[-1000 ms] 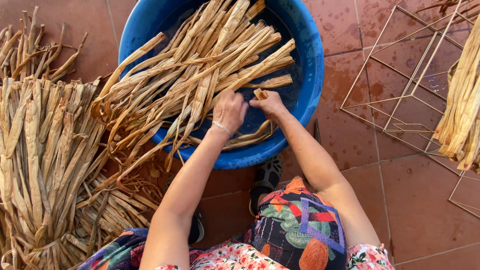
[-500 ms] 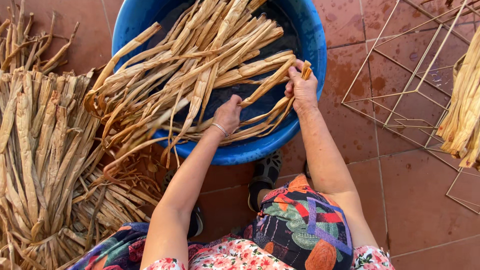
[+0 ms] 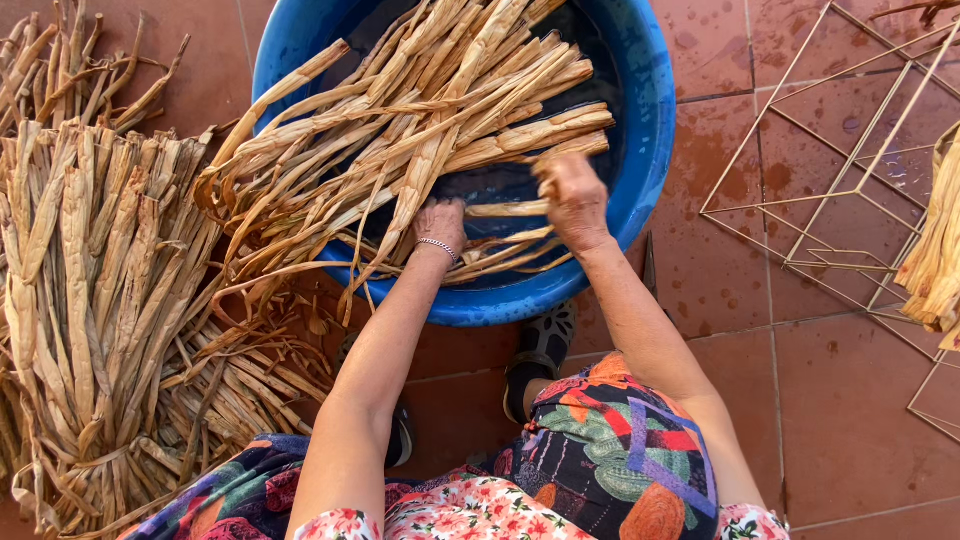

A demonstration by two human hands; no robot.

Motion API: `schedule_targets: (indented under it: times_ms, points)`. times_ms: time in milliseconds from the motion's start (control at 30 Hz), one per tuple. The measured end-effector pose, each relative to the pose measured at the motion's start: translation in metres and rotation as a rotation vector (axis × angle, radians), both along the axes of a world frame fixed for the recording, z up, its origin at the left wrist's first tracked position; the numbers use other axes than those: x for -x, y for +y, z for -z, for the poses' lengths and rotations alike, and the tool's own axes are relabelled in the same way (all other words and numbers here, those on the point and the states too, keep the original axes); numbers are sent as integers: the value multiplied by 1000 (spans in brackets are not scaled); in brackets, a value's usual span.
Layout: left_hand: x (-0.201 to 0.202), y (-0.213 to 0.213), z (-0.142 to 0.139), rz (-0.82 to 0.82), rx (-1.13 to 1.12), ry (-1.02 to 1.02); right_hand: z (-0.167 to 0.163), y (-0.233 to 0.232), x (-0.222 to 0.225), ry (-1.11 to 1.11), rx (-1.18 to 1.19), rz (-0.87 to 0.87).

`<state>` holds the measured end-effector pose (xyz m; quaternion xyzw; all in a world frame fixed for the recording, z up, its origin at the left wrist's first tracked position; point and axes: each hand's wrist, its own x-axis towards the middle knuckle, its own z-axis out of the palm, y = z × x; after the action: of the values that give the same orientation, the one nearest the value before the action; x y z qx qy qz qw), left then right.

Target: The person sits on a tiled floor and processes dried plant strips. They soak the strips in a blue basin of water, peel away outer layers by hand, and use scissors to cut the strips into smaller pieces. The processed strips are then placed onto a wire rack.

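One blue tub (image 3: 650, 150) holds a heap of long dried leaf strips (image 3: 440, 120), too many to count, with one bigger pile (image 3: 100, 300) on the tiles at the left and one wire frame (image 3: 840, 190) at the right, leaving bare floor between tub and frame. The left hand (image 3: 440, 222) grips strips near the tub's near rim, while the right hand (image 3: 572, 195), just beside it, is closed on one strip (image 3: 500, 209) lifted over the water.

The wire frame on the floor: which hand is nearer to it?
Right. The right hand is over the blue tub, on the side toward the wire frame; the left hand is farther away, among the strips.
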<state>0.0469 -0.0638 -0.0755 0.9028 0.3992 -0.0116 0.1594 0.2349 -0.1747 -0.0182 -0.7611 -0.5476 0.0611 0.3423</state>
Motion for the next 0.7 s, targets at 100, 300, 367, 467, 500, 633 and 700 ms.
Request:
schedule_targets:
  times_ms: [100,300,367,467,500,633,700]
  points:
    - [2,-1,0,-93,149,-116,0,1,4,-376,14,-302]
    - [4,3,-8,-115,66,-210,1,4,-8,510,819,-245]
    - [3,-1,-7,2,-127,-231,1,4,-10,555,778,-214]
    - [1,-8,-3,127,-424,-324,1,4,-10,562,730,-164]
    - [-1,-8,-2,129,-431,-348,1,5,-11,549,711,-146]
    - [-5,-4,-4,28,23,-412,3,6,-8,511,663,-148]
    - [-4,0,-6,3,81,-483,4,8,-5,357,633,-134]
